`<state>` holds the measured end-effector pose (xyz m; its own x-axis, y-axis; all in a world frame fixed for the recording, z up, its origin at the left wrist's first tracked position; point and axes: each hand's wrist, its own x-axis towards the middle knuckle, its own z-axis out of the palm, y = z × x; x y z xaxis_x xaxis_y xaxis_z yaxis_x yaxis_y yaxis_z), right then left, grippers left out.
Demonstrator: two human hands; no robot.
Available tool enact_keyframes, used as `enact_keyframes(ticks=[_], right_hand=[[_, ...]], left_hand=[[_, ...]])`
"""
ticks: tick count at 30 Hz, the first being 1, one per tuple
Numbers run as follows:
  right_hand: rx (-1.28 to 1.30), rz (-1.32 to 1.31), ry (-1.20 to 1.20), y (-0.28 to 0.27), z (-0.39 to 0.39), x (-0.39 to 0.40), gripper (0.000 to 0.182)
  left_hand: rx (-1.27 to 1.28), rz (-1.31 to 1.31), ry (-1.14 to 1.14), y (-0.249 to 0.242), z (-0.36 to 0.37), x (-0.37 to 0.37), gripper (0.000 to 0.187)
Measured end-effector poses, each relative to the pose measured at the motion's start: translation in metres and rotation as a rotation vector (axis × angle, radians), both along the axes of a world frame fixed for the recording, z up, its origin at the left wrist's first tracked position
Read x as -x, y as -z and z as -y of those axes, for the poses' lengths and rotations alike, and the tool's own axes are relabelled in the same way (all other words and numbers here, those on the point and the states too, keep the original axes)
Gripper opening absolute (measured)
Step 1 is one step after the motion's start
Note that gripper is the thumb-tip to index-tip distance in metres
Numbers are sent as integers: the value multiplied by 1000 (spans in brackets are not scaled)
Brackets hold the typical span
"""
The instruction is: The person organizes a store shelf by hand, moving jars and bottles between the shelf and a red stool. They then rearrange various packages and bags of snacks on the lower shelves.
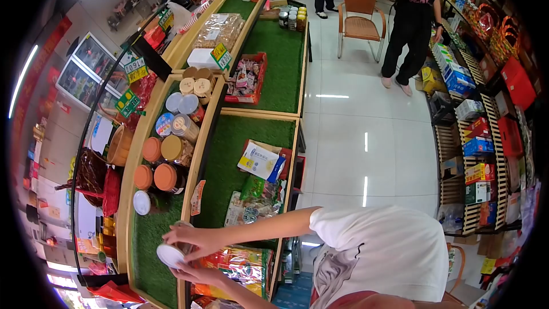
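Note:
A jar with a white lid [170, 256] is tilted over the green turf of the upper shelf, with its lid facing left. My right hand [197, 240] is wrapped around the jar from above, fingers curled at its side. From below, my left hand [200, 273] grips near the lid's edge. Most of the jar's body is hidden behind my fingers. Another white-lidded jar [142, 202] stands farther along the same shelf, beside jars with orange lids [166, 177]. Colourful flat packets [243, 266] lie under my forearms on the lower shelf.
Wooden edging [197, 189] separates the two shelf levels. Bagged goods [260, 163] and a red box of small packets [247, 77] sit on the lower level. Beyond the tiled aisle stand a chair [361, 17], a person in dark clothes [409, 23] and slatted shelves [457, 154].

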<state>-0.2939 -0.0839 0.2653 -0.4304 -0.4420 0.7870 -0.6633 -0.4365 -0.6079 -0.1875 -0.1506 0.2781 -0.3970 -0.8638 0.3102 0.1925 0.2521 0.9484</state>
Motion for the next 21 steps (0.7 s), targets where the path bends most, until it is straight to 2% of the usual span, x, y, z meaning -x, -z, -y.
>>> enact_keyframes(ticks=[2, 3, 5, 7, 8, 13, 14, 15, 16, 17, 18, 19, 20, 21], right_hand=[[43, -1, -2, 4, -9, -25, 64], [34, 122, -136, 6, -18, -42, 64], [-41, 51, -4, 34, -22, -79, 63], [-203, 63, -51, 58, -31, -124, 64], [-246, 215, -224, 71, -32, -150, 61], [-473, 355, -434, 134, -32, -279, 59], [-451, 406, -511, 157, -28, -312, 62], [-448, 348, -539, 171, -31, -336, 66], [-627, 470, -585, 184, -39, -371, 70], [-756, 473, -658, 199, -43, -390, 73], [-925, 606, -705, 174, -44, -400, 75], [-847, 667, -773, 209, -41, -424, 74], [-846, 668, -774, 233, -39, -442, 72], [-913, 698, -831, 210, -35, -448, 67]], left_hand=[[-41, 2, 6, 17, -2, -30, 55], [-52, 19, 3, 18, -13, -48, 55], [-102, 81, -106, 19, -42, -81, 54], [-233, 75, -115, 68, -36, -135, 53], [-279, 91, -176, 82, -43, -158, 52], [-439, 59, -346, 135, -67, -267, 48], [-490, 35, -410, 142, -78, -288, 47], [-543, 1, -503, 149, -92, -310, 47], [-597, -40, -630, 152, -110, -337, 47], [-597, 42, -697, 150, -114, -356, 46], [-603, 125, -762, 147, -120, -375, 45], [-640, 109, -824, 171, -126, -401, 43], [-656, 68, -828, 168, -130, -413, 41], [-682, 99, -838, 199, -138, -437, 39]])
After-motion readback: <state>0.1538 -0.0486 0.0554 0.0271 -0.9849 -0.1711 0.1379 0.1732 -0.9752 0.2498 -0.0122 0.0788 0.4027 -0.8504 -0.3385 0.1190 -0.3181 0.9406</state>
